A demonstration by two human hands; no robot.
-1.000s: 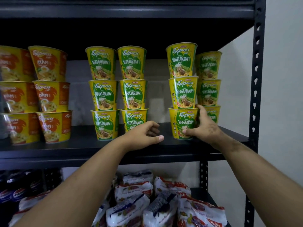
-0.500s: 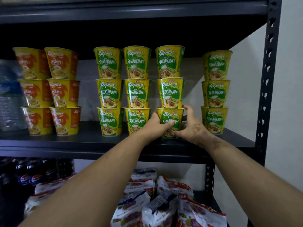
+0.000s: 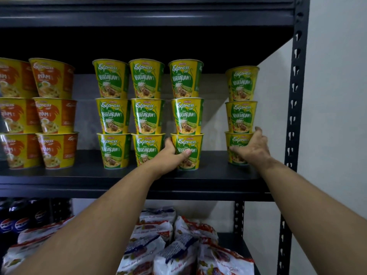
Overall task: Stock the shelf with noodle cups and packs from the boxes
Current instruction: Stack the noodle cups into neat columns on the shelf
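Reading "Express Cup Vegetarian" on every green and yellow cup, stacked three high on the black shelf [image 3: 218, 175]. Left hand [image 3: 168, 155] wraps the bottom cup [image 3: 188, 149] of the third stack, thumb across its front. Right hand [image 3: 252, 148] cups the lowest cup [image 3: 237, 140] of the far-right stack, fingers curled round its side. Orange cups [image 3: 53, 116] marked "Ayam" stand left. Noodle packs [image 3: 178, 247] and Pepsi bottles [image 3: 12, 221] lie below.

I see green and yellow noodle cups [image 3: 186, 114] standing upright in stacks of three in the middle of the frame. White noodle packs [image 3: 178, 245] lie piled at the bottom.
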